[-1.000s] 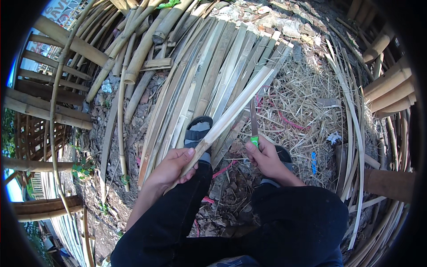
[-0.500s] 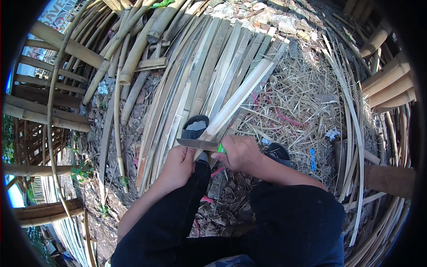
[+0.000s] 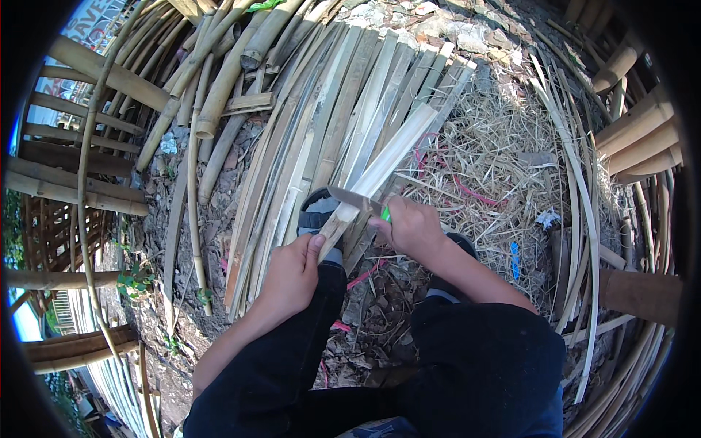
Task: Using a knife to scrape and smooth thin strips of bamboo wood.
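Observation:
My left hand (image 3: pixel 290 271) is closed round the near end of a pale split bamboo strip (image 3: pixel 391 155), its thumb lying along the top. The strip slants away to the upper right over other strips. In my right hand (image 3: pixel 413 225) is a knife (image 3: pixel 353 199) with a bright green handle, mostly covered by the fingers. Its blade lies across the strip, a little beyond my left hand, with the tip pointing to the upper left. My sandalled left foot (image 3: pixel 319 202) is beside the strip, under the blade's tip.
A row of split bamboo strips (image 3: pixel 339 109) lies ahead on the ground. Thin shavings (image 3: pixel 485 157) with pink string cover the ground to the right. Thick bamboo poles (image 3: pixel 223 95) lean at the far left; more poles (image 3: pixel 639 139) are stacked at the right edge.
The knife and my right hand have moved up and to the right along the strip. The strip's far end has dropped slightly toward me. My left hand keeps its hold.

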